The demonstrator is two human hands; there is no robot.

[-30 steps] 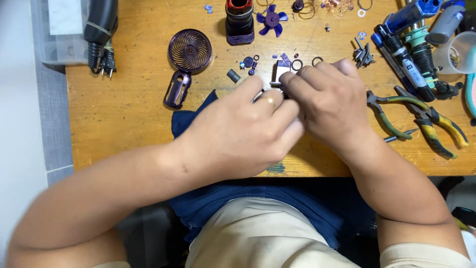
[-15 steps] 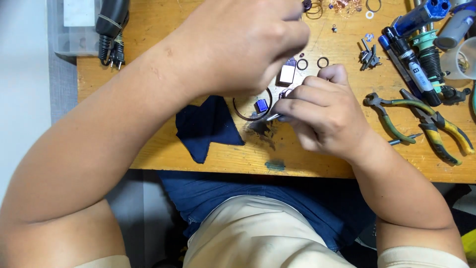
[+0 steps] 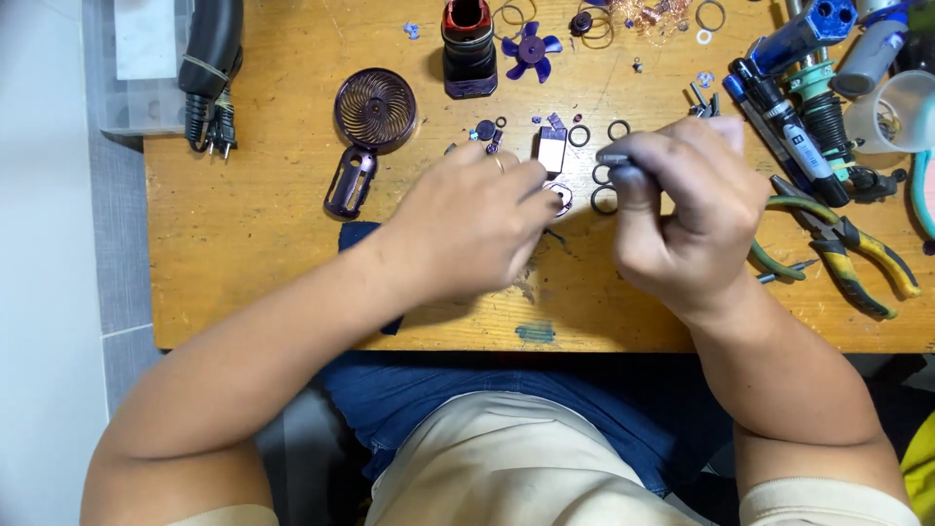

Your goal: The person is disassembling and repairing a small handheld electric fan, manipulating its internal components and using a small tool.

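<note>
Wooden bench (image 3: 243, 253), orange-brown, top scuffed and stained, a teal paint smear near its front edge. Grey tiled floor (image 3: 122, 321) along one side. Pale wall or panel (image 3: 39, 292) beyond that. Light even, soft shadows.

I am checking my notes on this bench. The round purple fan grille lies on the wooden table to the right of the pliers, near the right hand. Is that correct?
Not quite. In the head view the round purple fan grille lies on the wooden table far to the left of the pliers, closer to the left hand than to the right hand.
</note>
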